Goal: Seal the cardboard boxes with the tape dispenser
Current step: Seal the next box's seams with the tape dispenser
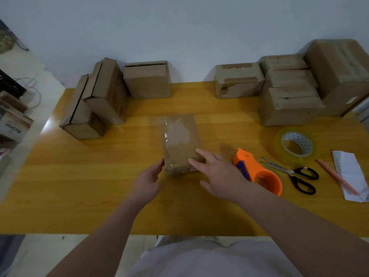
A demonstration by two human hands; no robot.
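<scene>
A small cardboard box [180,140] lies in the middle of the yellow table [99,186], with clear tape shining along its top. My left hand [148,181] touches the box's near left corner with straight fingers. Spread flat, the fingers of my right hand [217,174] rest on the box's near right part. The orange tape dispenser [259,172] lies on the table just right of my right hand, held by neither hand.
Cardboard boxes [103,92] stand at the back left and more boxes [289,92] are stacked at the back right. A clear tape roll [296,144], black-handled scissors [295,174], a pink pencil [337,176] and folded paper [349,172] lie at the right.
</scene>
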